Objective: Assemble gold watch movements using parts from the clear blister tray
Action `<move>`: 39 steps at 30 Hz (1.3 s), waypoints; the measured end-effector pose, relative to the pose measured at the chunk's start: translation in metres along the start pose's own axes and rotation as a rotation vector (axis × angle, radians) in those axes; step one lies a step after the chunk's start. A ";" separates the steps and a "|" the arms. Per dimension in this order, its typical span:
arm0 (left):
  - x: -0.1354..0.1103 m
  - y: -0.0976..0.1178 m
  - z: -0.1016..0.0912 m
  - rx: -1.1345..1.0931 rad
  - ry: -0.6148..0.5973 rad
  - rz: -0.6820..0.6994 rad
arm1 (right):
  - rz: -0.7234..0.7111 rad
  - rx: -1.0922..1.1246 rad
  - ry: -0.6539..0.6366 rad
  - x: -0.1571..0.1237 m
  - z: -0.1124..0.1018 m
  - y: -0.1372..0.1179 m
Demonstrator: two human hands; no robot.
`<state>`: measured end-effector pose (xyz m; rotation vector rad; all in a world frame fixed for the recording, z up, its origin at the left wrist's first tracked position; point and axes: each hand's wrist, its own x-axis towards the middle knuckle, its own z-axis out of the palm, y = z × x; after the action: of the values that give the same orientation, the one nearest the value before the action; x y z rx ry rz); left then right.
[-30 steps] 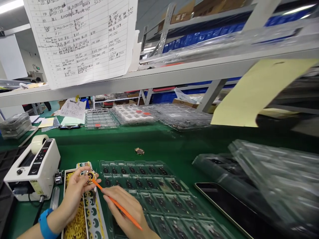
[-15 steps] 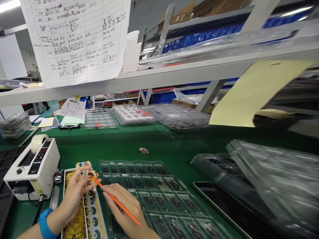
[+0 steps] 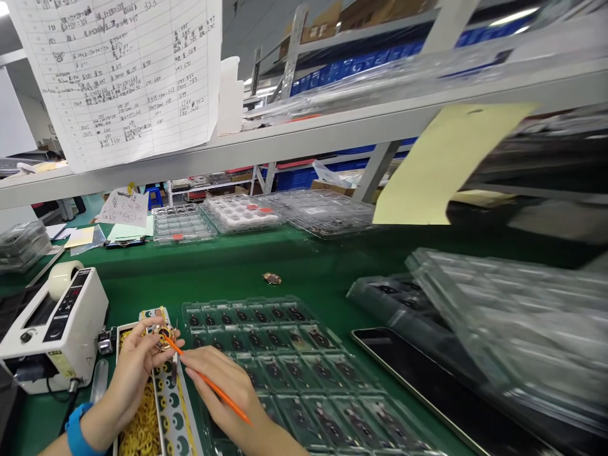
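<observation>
Between the fingers of my left hand (image 3: pixel 135 361) is a small round gold-and-black part (image 3: pixel 164 337), probably a circuit board, held on edge with its face toward me. My right hand (image 3: pixel 225 386) grips a thin orange stick (image 3: pixel 216 387), pen-like in shape, whose tip meets the face of the round part. Below my left hand stands a long box (image 3: pixel 141 411) with many yellow rings (image 3: pixel 142 437) and a strip printed with eye shapes. To the right, a clear tray (image 3: pixel 285 345) has small dark round parts in its pockets, partly covered by my right hand.
A white tape dispenser (image 3: pixel 61 329) stands at the left. On the green mat (image 3: pixel 228 259) lies another small round part (image 3: pixel 272 278). A dark tablet-like slab (image 3: pixel 418 386) and stacked clear trays (image 3: pixel 513 329) take up the right. Overhead runs a shelf beam (image 3: pixel 294 139) with hanging papers.
The whole view has shifted slightly, so most things sit further left. Both hands keep their hold, and the orange stick's tip stays at the round part.
</observation>
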<state>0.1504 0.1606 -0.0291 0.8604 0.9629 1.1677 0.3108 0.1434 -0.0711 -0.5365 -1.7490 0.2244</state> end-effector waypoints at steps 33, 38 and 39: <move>0.008 -0.002 -0.005 -0.047 0.012 -0.029 | -0.136 -0.067 -0.091 -0.002 0.003 -0.002; 0.011 -0.004 -0.007 -0.044 0.002 -0.045 | -0.156 -0.097 -0.071 -0.001 0.002 -0.002; 0.011 -0.004 -0.007 -0.044 0.004 -0.046 | -0.163 -0.100 -0.064 -0.001 0.002 -0.002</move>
<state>0.1462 0.1712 -0.0368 0.7973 0.9519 1.1473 0.3086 0.1413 -0.0718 -0.4607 -1.8634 0.0397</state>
